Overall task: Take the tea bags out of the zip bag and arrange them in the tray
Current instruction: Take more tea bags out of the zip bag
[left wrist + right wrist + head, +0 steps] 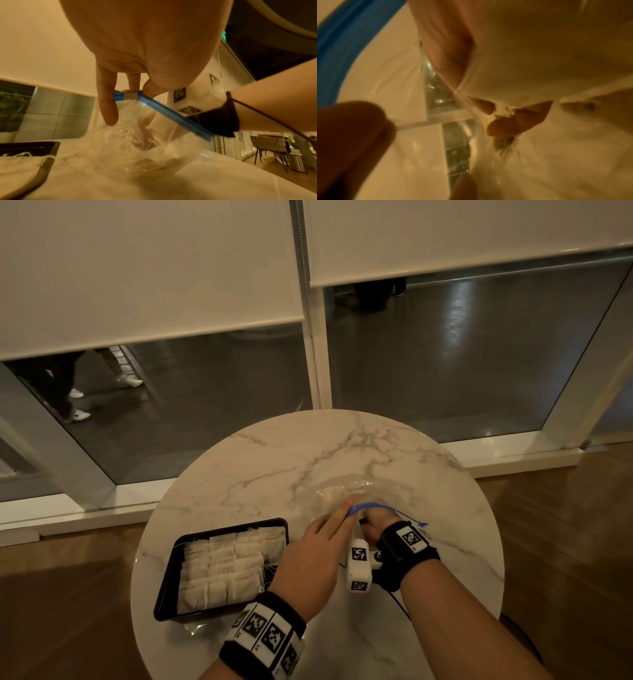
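Marble table (pixel 274 460), wood floor (pixel 565 525), perhaps blinds (pixel 154 268).

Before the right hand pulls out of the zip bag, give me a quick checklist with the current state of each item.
1. Left hand pinches the zip bag at its blue zip strip: ok.
2. Bag mouth open, right hand reaching inside: ok.
3. Right fingers closed on a tea bag: cannot tell, blurred.
4. Tray close by on the table: ok.
5. Free room in the tray: cannot tell; tea bags cover most of it.
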Tool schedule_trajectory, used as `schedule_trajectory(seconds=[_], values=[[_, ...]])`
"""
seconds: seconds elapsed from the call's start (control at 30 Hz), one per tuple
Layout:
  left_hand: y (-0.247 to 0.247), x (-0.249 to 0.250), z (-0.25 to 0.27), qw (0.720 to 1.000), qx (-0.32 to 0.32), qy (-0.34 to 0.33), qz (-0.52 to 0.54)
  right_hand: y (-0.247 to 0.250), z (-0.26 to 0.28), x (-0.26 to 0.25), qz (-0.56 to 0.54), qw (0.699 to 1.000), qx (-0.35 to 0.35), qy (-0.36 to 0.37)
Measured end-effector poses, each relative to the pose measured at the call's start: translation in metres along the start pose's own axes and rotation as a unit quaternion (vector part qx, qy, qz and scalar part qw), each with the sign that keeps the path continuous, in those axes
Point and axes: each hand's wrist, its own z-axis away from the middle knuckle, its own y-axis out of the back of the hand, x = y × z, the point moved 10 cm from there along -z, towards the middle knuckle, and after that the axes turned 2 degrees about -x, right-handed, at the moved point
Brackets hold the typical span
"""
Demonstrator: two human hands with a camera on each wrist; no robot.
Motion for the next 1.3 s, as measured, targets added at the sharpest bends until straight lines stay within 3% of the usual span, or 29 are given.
schedule_trajectory(seconds=[0.03, 0.1, 0.13, 0.17, 0.2, 0.23, 0.27, 0.33, 0.6, 0.87, 0.97, 1.07, 1.13, 1.2, 1.3], values=[[-0.001, 0.002, -0.001, 1.0, 0.012, -0.009, -0.003, -0.009, 0.005, 0.0, -0.072, 0.997, -0.024, -0.024], [-0.004, -0.004, -0.004, 1.0, 0.024, 0.002, 0.009, -0.003, 0.007, -0.005, -0.093, 0.994, 0.014, -0.059], [-0.009, -0.008, -0.006, 1.0, 0.018, 0.012, 0.016, -0.004, 0.007, -0.01, -0.064, 0.995, 0.035, -0.061], [-0.016, -0.014, -0.006, 0.999, 0.018, 0.021, 0.026, -0.005, 0.013, -0.025, 0.044, 0.998, 0.05, -0.019], [-0.022, -0.02, -0.008, 0.999, 0.018, 0.029, 0.032, -0.006, 0.022, -0.03, 0.061, 0.996, 0.065, -0.008], [-0.026, -0.025, -0.008, 0.998, 0.02, 0.035, 0.042, -0.009, 0.021, -0.021, -0.058, 0.996, 0.047, -0.057], [-0.028, -0.031, -0.009, 0.997, 0.024, 0.049, 0.051, -0.009, 0.023, -0.019, -0.154, 0.986, 0.037, -0.049], [-0.028, -0.039, -0.012, 0.995, 0.047, 0.062, 0.057, 0.002, 0.025, -0.011, -0.186, 0.977, 0.09, -0.046], [-0.021, -0.043, -0.026, 0.996, 0.039, 0.055, 0.057, 0.003, 0.059, -0.001, -0.08, 0.99, 0.106, 0.049], [-0.033, -0.038, -0.015, 0.996, -0.016, 0.076, -0.05, 0.012, 0.104, 0.008, 0.085, 0.987, 0.106, 0.092], [-0.025, -0.031, -0.006, 0.997, 0.025, 0.046, -0.059, 0.016, 0.109, 0.018, 0.125, 0.985, 0.093, 0.071], [-0.012, -0.02, 0.011, 0.993, 0.117, -0.003, 0.029, 0.008, 0.113, 0.029, 0.135, 0.989, 0.039, 0.052], [-0.008, -0.025, 0.024, 0.979, 0.145, 0.026, 0.143, -0.001, 0.115, 0.037, 0.114, 0.992, -0.014, 0.042], [-0.013, -0.039, 0.036, 0.946, 0.15, 0.1, 0.268, 0.0, 0.111, 0.044, 0.081, 0.996, -0.031, 0.029], [-0.039, -0.058, 0.052, 0.843, 0.119, 0.21, 0.48, -0.005, 0.109, 0.047, 0.065, 0.996, -0.045, 0.034]])
